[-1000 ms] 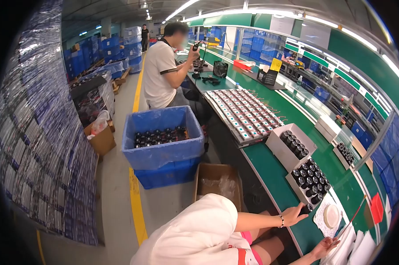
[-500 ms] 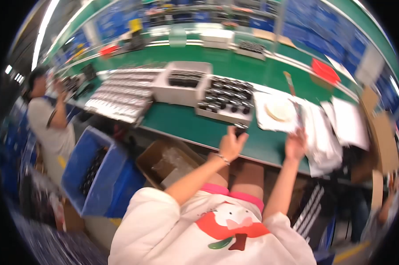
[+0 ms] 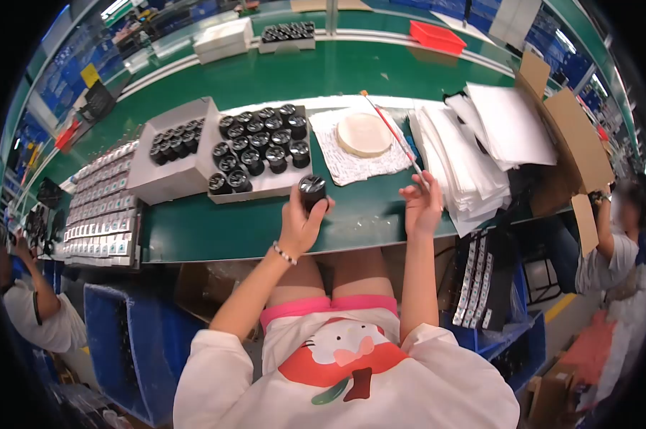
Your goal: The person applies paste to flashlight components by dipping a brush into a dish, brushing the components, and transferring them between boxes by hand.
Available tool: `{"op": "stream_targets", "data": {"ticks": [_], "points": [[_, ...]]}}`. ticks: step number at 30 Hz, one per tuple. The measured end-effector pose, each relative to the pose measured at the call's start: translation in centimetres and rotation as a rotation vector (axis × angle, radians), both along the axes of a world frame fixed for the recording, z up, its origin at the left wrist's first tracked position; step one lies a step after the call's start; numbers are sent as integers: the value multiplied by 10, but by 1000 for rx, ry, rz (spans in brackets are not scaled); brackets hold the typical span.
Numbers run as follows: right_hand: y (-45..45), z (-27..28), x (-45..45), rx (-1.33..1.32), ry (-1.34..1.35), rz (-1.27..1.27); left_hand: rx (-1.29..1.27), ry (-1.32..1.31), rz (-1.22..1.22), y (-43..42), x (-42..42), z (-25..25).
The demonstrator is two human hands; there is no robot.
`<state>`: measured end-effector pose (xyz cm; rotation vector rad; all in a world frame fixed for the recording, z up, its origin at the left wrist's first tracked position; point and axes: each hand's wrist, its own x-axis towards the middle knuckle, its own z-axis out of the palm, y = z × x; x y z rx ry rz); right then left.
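Note:
My left hand is closed around a black cylindrical part with a shiny, ridged top, held upright just above the front of the green bench. My right hand pinches the lower end of a thin red stick, which slants up and left to an orange tip. Beyond the stick, a round cream-coloured pad rests on a white cloth. A shallow white box with several similar black parts sits just beyond my left hand.
A deeper white box also holds black parts. Left of it are rows of small pieces on a tray. White sheets and an open cardboard box stand right. Blue bins are below the bench; people sit at both sides.
The view has swung to the right, so the bench things appear further left and sharper. Both hands keep their holds; the black part now shows more fully above my left fingers.

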<state>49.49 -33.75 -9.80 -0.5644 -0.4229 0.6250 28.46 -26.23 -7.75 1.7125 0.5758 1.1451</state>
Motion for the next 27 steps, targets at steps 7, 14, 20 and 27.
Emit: {"op": "stream_targets", "data": {"ticks": [7, 14, 20, 27], "points": [[-47, 8, -12, -330, -421, -373, 394, 419, -149, 34, 41, -1], [-38, 34, -20, -458, -1024, -560, 564, 465, -73, 43, 54, -15], [-35, 51, -19, -511, -1209, -543, 469, 474, -82, 44, 55, -15], [-42, 53, -25, -553, -1292, -558, 487, 444, -59, 44, 55, -21]]}}
